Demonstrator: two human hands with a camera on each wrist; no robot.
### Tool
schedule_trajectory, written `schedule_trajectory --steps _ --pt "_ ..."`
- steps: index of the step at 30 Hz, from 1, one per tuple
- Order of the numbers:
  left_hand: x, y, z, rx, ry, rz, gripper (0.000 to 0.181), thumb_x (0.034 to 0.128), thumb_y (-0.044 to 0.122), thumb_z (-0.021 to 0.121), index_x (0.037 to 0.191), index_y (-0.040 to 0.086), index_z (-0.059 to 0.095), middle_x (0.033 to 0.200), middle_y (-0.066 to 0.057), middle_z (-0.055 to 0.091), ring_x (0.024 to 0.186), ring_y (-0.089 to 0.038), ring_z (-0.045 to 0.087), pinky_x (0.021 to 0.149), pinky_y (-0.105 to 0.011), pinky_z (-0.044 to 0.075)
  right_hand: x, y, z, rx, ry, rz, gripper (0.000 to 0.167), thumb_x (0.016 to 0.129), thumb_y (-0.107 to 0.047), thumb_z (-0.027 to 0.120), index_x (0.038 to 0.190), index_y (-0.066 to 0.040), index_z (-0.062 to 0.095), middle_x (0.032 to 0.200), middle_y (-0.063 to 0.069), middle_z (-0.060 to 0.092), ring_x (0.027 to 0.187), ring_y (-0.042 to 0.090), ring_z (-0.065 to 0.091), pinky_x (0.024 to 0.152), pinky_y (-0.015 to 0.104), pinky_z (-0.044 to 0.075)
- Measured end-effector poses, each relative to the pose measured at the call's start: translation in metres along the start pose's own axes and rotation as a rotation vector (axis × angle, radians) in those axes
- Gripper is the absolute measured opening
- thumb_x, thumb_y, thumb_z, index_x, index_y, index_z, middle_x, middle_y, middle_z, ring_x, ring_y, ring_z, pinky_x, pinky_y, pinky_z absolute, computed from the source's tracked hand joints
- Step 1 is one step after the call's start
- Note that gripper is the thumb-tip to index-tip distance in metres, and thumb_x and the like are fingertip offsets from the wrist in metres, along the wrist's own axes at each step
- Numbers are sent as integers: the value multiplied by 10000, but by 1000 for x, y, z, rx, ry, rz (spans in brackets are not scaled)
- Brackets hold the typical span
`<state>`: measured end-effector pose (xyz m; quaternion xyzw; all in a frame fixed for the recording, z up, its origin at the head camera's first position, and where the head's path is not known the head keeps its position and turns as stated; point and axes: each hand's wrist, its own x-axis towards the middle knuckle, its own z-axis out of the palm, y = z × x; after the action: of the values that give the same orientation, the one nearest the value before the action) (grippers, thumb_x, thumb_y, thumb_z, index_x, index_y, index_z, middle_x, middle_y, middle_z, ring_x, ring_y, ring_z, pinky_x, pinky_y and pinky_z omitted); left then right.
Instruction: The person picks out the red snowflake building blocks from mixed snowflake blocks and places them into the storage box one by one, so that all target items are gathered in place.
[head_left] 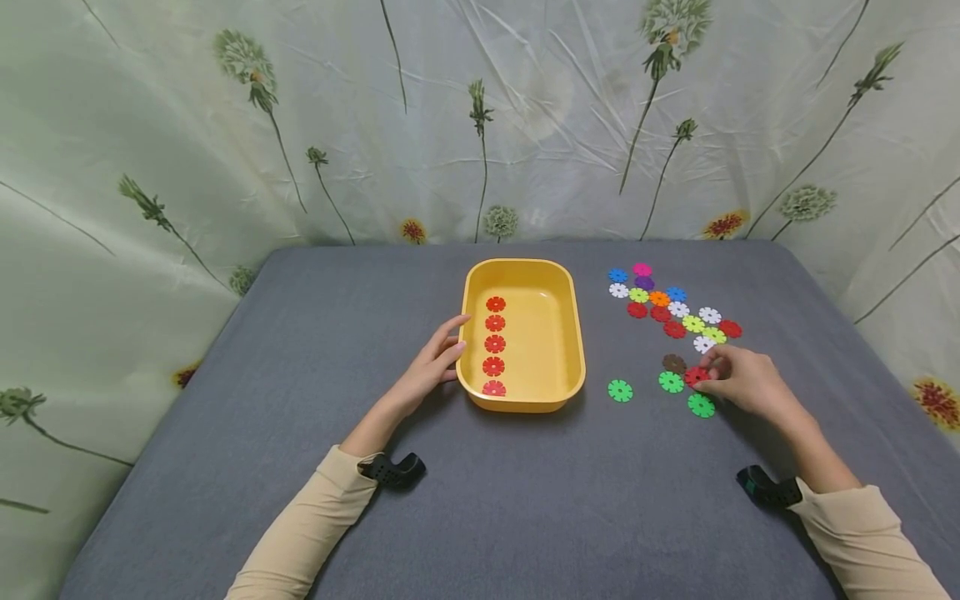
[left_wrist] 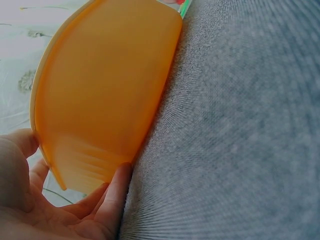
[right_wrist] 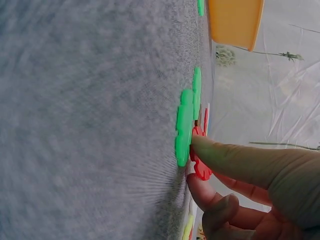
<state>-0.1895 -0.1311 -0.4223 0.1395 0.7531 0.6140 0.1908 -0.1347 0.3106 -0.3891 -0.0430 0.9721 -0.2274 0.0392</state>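
Observation:
A yellow plastic tray (head_left: 525, 403) holds several red notched discs (head_left: 495, 343) in a column along its left side. My left hand (head_left: 429, 367) holds the tray's left side, with thumb and forefinger at the rim; the left wrist view has other fingers against the outer wall (left_wrist: 110, 75). On the right, my right hand (head_left: 746, 382) pinches a red notched disc (right_wrist: 202, 167) between thumb and fingers, just above the cloth. Close by lie green discs (head_left: 671, 382) and a brown disc (head_left: 674, 363). Fingers partly cover the pinched disc.
Beyond the right hand, several loose discs in white, yellow, orange (head_left: 659, 298), blue, purple, pink and red spread over the grey cloth (head_left: 225, 417). One green disc (head_left: 620, 391) lies apart, beside the tray. A flowered curtain (head_left: 555, 125) hangs behind the table.

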Motion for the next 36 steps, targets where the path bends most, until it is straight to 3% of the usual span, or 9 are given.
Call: schedule_trajectory --steps 9,16,36 --pt "-1 1 0 -1 -2 4 493 996 376 407 1457 358 229 1440 -170 344 1282 -343 456 967 -424 498 -3 -1 1 -13 73 -13 244 760 -166 738 943 -37 640 703 56 676 625 97 521 534 236 367" --pt "0 2 0 1 1 0 495 997 370 409 1458 348 230 1441 -169 344 1284 -340 454 971 -428 494 -4 -6 2 -21 147 -28 208 751 -134 736 924 -42 666 687 73 680 549 -10 461 498 221 352" --pt "1 -1 0 -13 -1 5 484 1003 341 404 1456 342 233 1441 -180 346 1279 -349 459 957 -409 505 1 -17 1 10 197 -58 223 764 -119 750 954 -36 667 711 96 676 574 45 494 494 214 369"
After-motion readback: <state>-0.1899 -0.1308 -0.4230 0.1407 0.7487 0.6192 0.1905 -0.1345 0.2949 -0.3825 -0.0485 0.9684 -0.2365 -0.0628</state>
